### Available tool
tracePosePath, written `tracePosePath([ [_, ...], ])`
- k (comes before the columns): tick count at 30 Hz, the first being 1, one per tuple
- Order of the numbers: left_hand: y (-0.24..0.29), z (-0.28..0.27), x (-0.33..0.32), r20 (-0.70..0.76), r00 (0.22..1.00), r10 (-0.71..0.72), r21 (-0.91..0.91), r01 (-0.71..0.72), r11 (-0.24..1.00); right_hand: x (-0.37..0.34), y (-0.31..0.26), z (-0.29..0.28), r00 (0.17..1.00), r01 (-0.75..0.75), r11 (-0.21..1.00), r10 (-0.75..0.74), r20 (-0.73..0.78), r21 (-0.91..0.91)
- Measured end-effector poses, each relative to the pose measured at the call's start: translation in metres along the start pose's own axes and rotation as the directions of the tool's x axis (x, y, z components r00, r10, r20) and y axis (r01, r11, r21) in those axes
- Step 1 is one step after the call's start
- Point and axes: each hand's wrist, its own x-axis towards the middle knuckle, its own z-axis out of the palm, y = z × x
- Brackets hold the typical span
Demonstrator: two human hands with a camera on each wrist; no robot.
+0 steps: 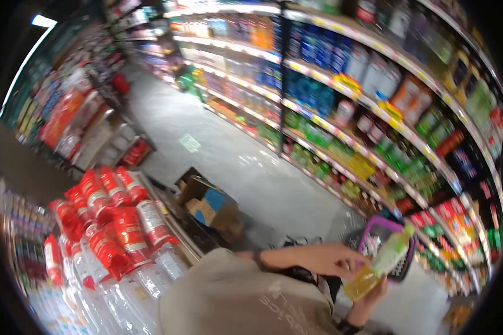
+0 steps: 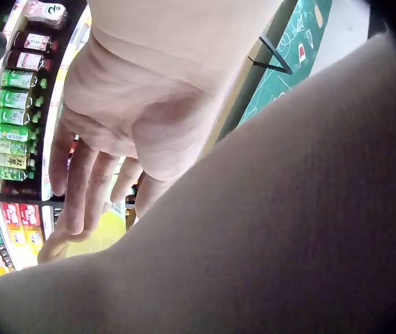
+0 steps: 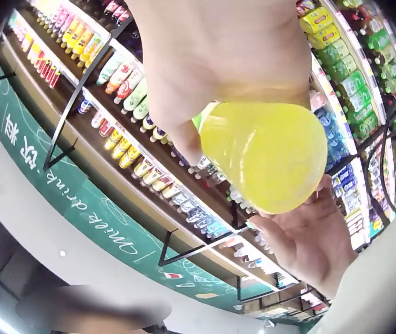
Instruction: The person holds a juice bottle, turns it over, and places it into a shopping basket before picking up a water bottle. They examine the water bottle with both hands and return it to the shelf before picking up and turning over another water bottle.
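Observation:
A clear bottle of yellow drink [image 1: 390,254] with a pale green label and a yellow-green cap tilts up to the right in the head view. My right hand [image 1: 371,298] grips it near its lower part from below. In the right wrist view the round base of the bottle [image 3: 267,156] faces the camera, under the right hand [image 3: 226,62]. My left hand [image 1: 341,259] is close beside the bottle, with fingers at its side. Those fingers look long and loosely bent in the left wrist view, the left hand [image 2: 135,118] partly covering the yellow bottle.
A black shopping basket with a purple rim [image 1: 384,220] is beyond the bottle. Drink shelves [image 1: 369,100] line the right side. At left stand stacked red-and-clear packages [image 1: 131,231], with an open cardboard box [image 1: 215,204] on the floor beside them.

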Motion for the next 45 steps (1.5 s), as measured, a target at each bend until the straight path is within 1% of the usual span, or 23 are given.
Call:
tracePosePath([
  [1,-0.001,0.003,0.002,-0.008,1.000,0.012,-0.091,-0.013,0.996,-0.006,-0.003,-0.007,0.997,-0.008,0.995,0.016,-0.077,0.100],
  [2,-0.002,0.004,0.005,0.019,1.000,-0.014,-0.098,0.015,0.995,-0.003,-0.002,-0.031,1.000,0.008,0.998,-0.009,0.004,0.063],
  [3,0.011,0.003,0.005,0.019,0.996,-0.089,-0.123,0.091,0.988,-0.002,-0.007,-0.021,0.994,0.021,0.997,-0.028,0.104,0.069],
  [4,0.012,0.004,0.005,-0.017,1.000,-0.022,-0.056,0.022,0.998,-0.001,-0.011,-0.023,0.996,0.026,0.984,-0.041,0.078,0.178],
  [5,0.014,0.003,0.006,0.006,0.999,-0.046,-0.063,0.046,0.997,-0.005,-0.014,-0.002,0.998,0.061,0.950,-0.063,-0.002,0.305],
  [6,0.013,0.006,0.006,0.011,0.998,-0.059,-0.110,0.060,0.992,-0.007,-0.022,0.014,0.996,-0.044,0.938,0.015,0.087,0.343],
  [7,0.011,0.008,0.007,0.020,0.997,-0.077,-0.148,0.079,0.986,-0.007,-0.019,-0.002,0.991,-0.080,0.927,0.035,0.126,0.367],
  [8,0.010,0.007,0.007,0.040,0.996,-0.085,-0.122,0.089,0.989,-0.008,-0.026,0.014,0.982,-0.057,0.955,0.001,0.190,0.290],
  [9,0.006,0.006,0.007,0.052,0.999,0.002,-0.046,0.000,0.999,-0.008,-0.027,0.017,0.983,-0.027,0.974,-0.015,0.184,0.226],
  [10,0.011,0.007,0.008,0.047,0.998,-0.030,-0.051,0.032,0.998,-0.010,-0.032,0.027,0.988,-0.022,0.975,-0.013,0.152,0.222],
  [12,0.010,0.003,0.010,0.058,0.998,-0.034,-0.081,0.039,0.996,-0.009,-0.034,0.023,0.986,-0.016,0.971,-0.024,0.163,0.240],
  [15,0.010,-0.003,0.004,0.053,0.994,-0.092,-0.093,0.096,0.991,-0.006,-0.024,0.007,0.959,-0.068,0.934,-0.036,0.281,0.352],
  [18,0.009,-0.001,0.004,0.099,0.990,-0.100,-0.066,0.107,0.992,-0.004,-0.023,0.005,0.959,-0.098,0.912,-0.020,0.284,0.398],
  [19,0.007,0.000,0.004,0.121,0.987,-0.104,-0.077,0.113,0.991,-0.004,-0.024,0.006,0.973,-0.086,0.915,-0.007,0.230,0.394],
  [21,0.005,0.004,0.007,0.115,0.991,-0.069,-0.072,0.077,0.994,-0.005,-0.024,0.011,0.992,-0.075,0.919,0.032,0.118,0.387],
  [24,0.002,0.005,0.007,0.125,0.991,-0.056,-0.072,0.065,0.995,-0.005,-0.024,0.015,0.988,-0.094,0.882,0.026,0.151,0.463],
  [27,0.005,0.005,0.008,0.134,0.988,-0.074,-0.056,0.082,0.995,-0.006,-0.024,0.021,0.987,-0.092,0.889,0.021,0.160,0.449],
  [29,0.007,0.003,0.007,0.138,0.987,-0.081,-0.031,0.086,0.996,-0.006,-0.024,0.026,0.992,-0.085,0.912,0.041,0.118,0.401],
  [33,0.008,0.000,0.007,0.125,0.990,-0.071,-0.068,0.080,0.995,-0.001,-0.025,0.030,0.993,-0.094,0.934,0.065,0.095,0.345],
  [36,0.006,0.001,0.006,0.121,0.990,-0.070,-0.068,0.079,0.995,0.002,-0.020,0.023,0.975,-0.132,0.863,0.023,0.222,0.488],
  [39,0.003,0.000,0.007,0.123,0.990,-0.073,-0.070,0.082,0.994,0.001,-0.017,0.024,0.971,-0.119,0.835,-0.015,0.238,0.537],
  [42,0.002,-0.002,0.006,0.132,0.990,-0.057,-0.062,0.066,0.996,-0.002,-0.019,0.031,0.983,-0.101,0.930,0.040,0.177,0.353],
  [45,0.004,-0.002,0.004,0.132,0.991,-0.034,-0.060,0.042,0.997,0.000,-0.015,0.030,0.975,-0.110,0.916,0.024,0.221,0.386],
])
